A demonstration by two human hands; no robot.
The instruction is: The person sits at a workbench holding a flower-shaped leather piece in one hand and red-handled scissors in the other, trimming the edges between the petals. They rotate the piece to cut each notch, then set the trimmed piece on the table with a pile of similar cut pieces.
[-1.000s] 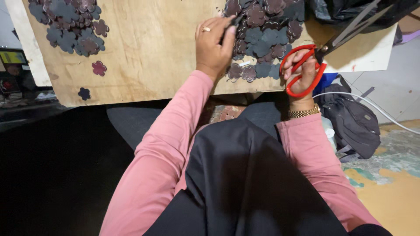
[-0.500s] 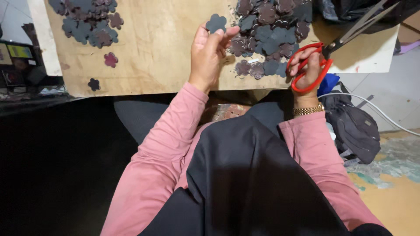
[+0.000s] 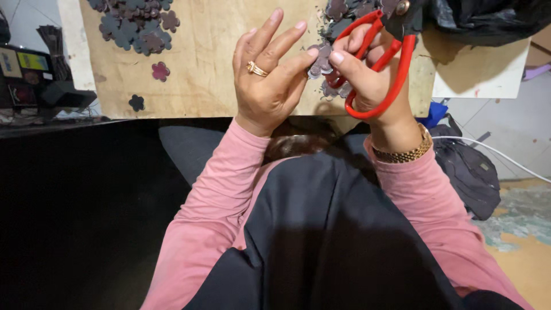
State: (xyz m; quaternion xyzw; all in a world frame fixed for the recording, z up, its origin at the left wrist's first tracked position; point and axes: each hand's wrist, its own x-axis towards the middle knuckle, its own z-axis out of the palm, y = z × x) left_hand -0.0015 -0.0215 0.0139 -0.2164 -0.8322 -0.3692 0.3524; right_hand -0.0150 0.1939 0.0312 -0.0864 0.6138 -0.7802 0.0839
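Note:
My left hand, with a gold ring, pinches a small dark flower-shaped cutout between thumb and forefinger, its other fingers spread upward. My right hand grips red-handled scissors by the loops, and its thumb touches the same cutout. Both hands are raised above the near edge of a wooden board. The scissor blades run out of view at the top.
A pile of dark flower cutouts lies at the board's far left, with two single flowers nearer. More cutouts lie behind my hands. A black bag sits on the floor at right, black plastic at the top right.
My left hand picked one flower cutout from the right pile and lifted it. Both hands came together closer to me, with the scissors brought beside the cutout.

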